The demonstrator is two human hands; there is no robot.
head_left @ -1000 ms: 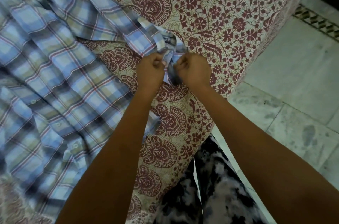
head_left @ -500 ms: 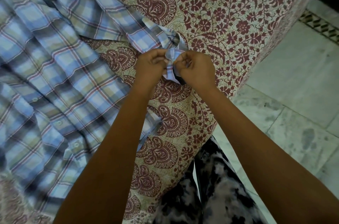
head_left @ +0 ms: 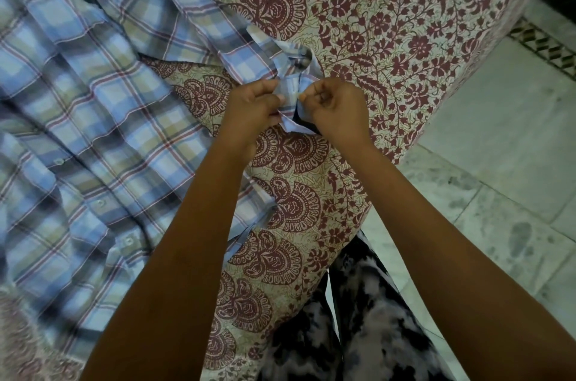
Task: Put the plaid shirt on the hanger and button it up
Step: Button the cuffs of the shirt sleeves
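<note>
The blue-and-beige plaid cotton shirt (head_left: 93, 131) is lying spread over the left part of the bed covered in a maroon floral printed sheet (head_left: 405, 22), its long sleeve (head_left: 193, 15) stretching rightward across the sheet. The sleeve's cuff (head_left: 291, 90) is sitting between the left hand (head_left: 252, 106) and the right hand (head_left: 339, 109), each grip pinching it. The grey stone-tiled floor (head_left: 498, 146) is lying right of the bed; the person's black-and-white patterned trousers (head_left: 358, 318) are standing before its near corner.

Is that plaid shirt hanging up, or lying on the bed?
Lying down: the plaid shirt sprawls across the patterned bedcover, flat and rumpled.
</note>
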